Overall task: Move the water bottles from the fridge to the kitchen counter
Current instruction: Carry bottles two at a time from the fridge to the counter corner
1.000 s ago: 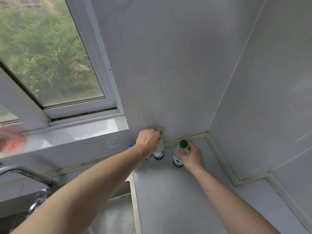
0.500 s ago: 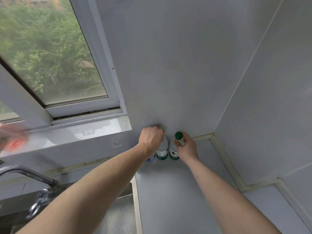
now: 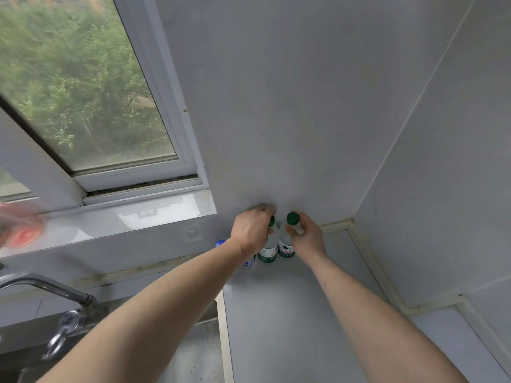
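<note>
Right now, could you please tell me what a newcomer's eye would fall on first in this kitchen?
Two bare arms reach to the back of the grey counter, where the left hand and right hand each grip a green-capped bottle: the left bottle and right bottle stand side by side against the wall. A blue-capped bottle peeks out behind the left wrist, and a window full of greenery fills the upper left.

Pale grey wall panels (image 3: 290,106) meet in a corner on the right; a white-framed window (image 3: 83,87) on the left shows green foliage; below it, a glossy sill (image 3: 124,219), a metal faucet (image 3: 55,288) and a steel sink (image 3: 193,352).
</note>
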A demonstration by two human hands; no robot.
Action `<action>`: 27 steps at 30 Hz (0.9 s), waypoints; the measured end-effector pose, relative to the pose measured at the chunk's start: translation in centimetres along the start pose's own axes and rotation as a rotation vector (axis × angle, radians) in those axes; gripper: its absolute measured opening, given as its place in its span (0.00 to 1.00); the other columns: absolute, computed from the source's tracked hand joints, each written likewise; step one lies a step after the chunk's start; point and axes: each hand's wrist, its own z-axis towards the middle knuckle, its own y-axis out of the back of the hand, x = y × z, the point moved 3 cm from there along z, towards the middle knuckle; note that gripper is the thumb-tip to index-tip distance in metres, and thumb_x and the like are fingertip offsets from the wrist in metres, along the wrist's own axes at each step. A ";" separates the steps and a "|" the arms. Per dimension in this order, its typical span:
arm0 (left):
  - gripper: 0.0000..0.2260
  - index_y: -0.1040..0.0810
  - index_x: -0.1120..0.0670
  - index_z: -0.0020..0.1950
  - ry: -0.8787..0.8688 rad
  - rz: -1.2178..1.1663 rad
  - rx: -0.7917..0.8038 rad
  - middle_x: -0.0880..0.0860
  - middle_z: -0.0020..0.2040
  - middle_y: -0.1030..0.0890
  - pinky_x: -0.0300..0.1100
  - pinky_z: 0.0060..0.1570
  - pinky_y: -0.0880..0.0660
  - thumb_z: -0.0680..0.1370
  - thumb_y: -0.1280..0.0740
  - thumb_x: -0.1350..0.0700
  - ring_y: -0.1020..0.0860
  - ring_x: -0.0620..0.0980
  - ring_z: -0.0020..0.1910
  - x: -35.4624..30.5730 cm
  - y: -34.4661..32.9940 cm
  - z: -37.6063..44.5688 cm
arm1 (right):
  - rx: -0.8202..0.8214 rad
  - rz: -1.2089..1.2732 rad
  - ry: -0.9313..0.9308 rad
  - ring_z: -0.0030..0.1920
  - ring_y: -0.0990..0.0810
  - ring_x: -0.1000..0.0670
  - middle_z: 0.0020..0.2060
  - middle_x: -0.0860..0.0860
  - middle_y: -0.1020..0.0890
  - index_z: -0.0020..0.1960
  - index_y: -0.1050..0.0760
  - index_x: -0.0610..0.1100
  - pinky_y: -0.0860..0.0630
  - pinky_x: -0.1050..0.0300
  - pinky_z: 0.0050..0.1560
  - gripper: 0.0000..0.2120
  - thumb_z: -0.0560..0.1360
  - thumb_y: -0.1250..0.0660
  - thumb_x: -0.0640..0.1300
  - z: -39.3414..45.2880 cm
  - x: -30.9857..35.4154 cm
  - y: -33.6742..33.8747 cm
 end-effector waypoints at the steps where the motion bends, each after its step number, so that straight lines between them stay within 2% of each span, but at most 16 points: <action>1: 0.20 0.24 0.52 0.67 -0.002 -0.006 0.007 0.51 0.62 0.20 0.48 0.45 0.24 0.76 0.27 0.57 0.20 0.60 0.54 -0.1 -0.1 0.0 | 0.005 0.000 -0.001 0.50 0.22 0.56 0.46 0.64 0.18 0.53 0.22 0.55 0.31 0.79 0.46 0.12 0.78 0.27 0.38 0.1 0.1 0.0; 4: 0.19 0.24 0.53 0.66 0.028 -0.021 0.020 0.52 0.61 0.20 0.48 0.44 0.24 0.76 0.27 0.58 0.20 0.61 0.52 -0.1 0.2 -0.1 | 0.030 -0.006 -0.008 0.53 0.20 0.52 0.47 0.61 0.17 0.54 0.22 0.53 0.30 0.75 0.46 0.10 0.79 0.28 0.39 0.0 0.3 -0.2; 6: 0.18 0.23 0.53 0.66 0.033 -0.006 0.028 0.53 0.60 0.20 0.48 0.44 0.25 0.76 0.27 0.57 0.20 0.61 0.52 -0.3 0.5 -0.2 | 0.048 -0.018 -0.014 0.55 0.19 0.49 0.48 0.58 0.17 0.55 0.22 0.52 0.28 0.67 0.48 0.10 0.79 0.28 0.39 -0.1 0.5 -0.2; 9: 0.20 0.24 0.53 0.67 0.011 0.050 0.064 0.54 0.60 0.19 0.48 0.45 0.25 0.77 0.26 0.55 0.19 0.61 0.53 -0.6 0.8 -0.4 | 0.080 -0.069 -0.022 0.62 0.19 0.46 0.54 0.53 0.17 0.62 0.22 0.48 0.29 0.60 0.56 0.12 0.81 0.29 0.39 -0.1 0.6 0.2; 11: 0.20 0.25 0.53 0.68 0.003 0.066 0.096 0.54 0.61 0.19 0.50 0.48 0.22 0.77 0.26 0.55 0.19 0.61 0.54 -0.5 1.0 -0.7 | 0.140 -0.138 -0.039 0.70 0.23 0.45 0.65 0.51 0.19 0.73 0.26 0.47 0.29 0.60 0.63 0.21 0.82 0.30 0.42 -0.2 0.7 0.5; 13: 0.21 0.26 0.53 0.69 0.005 0.044 0.106 0.54 0.61 0.19 0.49 0.50 0.22 0.77 0.26 0.56 0.19 0.60 0.55 -0.3 1.4 -1.1 | 0.173 -0.159 -0.086 0.77 0.29 0.47 0.76 0.51 0.27 0.82 0.36 0.49 0.33 0.58 0.72 0.31 0.82 0.29 0.44 -0.6 0.9 1.1; 16: 0.23 0.27 0.51 0.71 0.018 -0.008 0.065 0.51 0.64 0.20 0.49 0.53 0.23 0.76 0.27 0.56 0.20 0.58 0.59 -0.1 2.7 -2.6 | 0.107 -0.144 -0.101 0.79 0.32 0.47 0.81 0.53 0.33 0.84 0.40 0.51 0.34 0.51 0.78 0.34 0.82 0.30 0.42 -1.9 2.0 2.0; 18: 0.23 0.27 0.49 0.71 0.021 -0.050 0.027 0.49 0.67 0.21 0.48 0.55 0.23 0.76 0.29 0.56 0.22 0.56 0.61 -0.1 3.7 -4.3 | 0.028 -0.066 -0.116 0.77 0.29 0.47 0.80 0.54 0.32 0.83 0.39 0.50 0.31 0.51 0.75 0.33 0.81 0.30 0.40 -3.7 2.8 2.7; 21: 0.23 0.26 0.47 0.72 0.017 -0.137 -0.006 0.46 0.70 0.25 0.47 0.61 0.24 0.77 0.32 0.57 0.24 0.53 0.64 -0.5 5.0 -8.3 | -0.041 0.052 -0.145 0.70 0.23 0.48 0.74 0.53 0.25 0.80 0.33 0.49 0.27 0.57 0.66 0.31 0.80 0.29 0.37 -8.1 3.6 4.0; 25: 0.16 0.22 0.47 0.69 0.058 -0.303 0.020 0.44 0.70 0.25 0.44 0.62 0.26 0.80 0.33 0.54 0.23 0.49 0.63 -0.9 6.3 -14.8 | 0.026 0.066 -0.177 0.64 0.21 0.50 0.72 0.53 0.24 0.77 0.30 0.50 0.25 0.57 0.60 0.30 0.78 0.31 0.32 -15.0 4.3 5.6; 27: 0.15 0.21 0.47 0.69 0.062 -0.360 0.114 0.44 0.71 0.26 0.43 0.64 0.27 0.82 0.34 0.52 0.23 0.49 0.64 -1.1 6.6 -17.9 | 0.094 0.045 -0.177 0.66 0.21 0.49 0.73 0.53 0.24 0.77 0.30 0.50 0.25 0.55 0.62 0.30 0.78 0.32 0.32 -18.1 4.9 6.3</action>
